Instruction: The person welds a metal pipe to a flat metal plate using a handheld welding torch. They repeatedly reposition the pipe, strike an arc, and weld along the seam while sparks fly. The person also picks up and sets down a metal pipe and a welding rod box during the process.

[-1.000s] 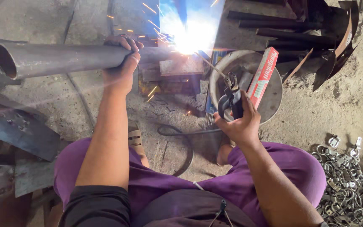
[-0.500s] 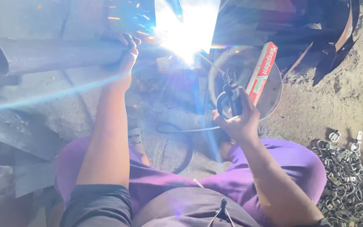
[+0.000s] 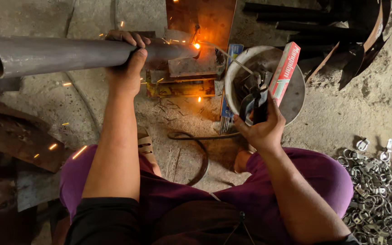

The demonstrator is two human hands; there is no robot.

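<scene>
My left hand grips a long grey steel pipe that lies across the left, its far end resting on a rusty metal block. My right hand is shut on a black welding electrode holder. Its thin rod reaches up-left to a glowing orange spot where the pipe meets the block. A few sparks are scattered around the pipe. I am squatting in purple trousers.
A round metal bowl holds a red-and-white electrode box. A blue packet of rods lies beside it. A black cable loops on the dirt floor. Several small metal clamps are piled at the right; dark bars lie behind.
The blinding white arc flare has died to a small orange glow with few sparks. Both hands have kept their hold and place.
</scene>
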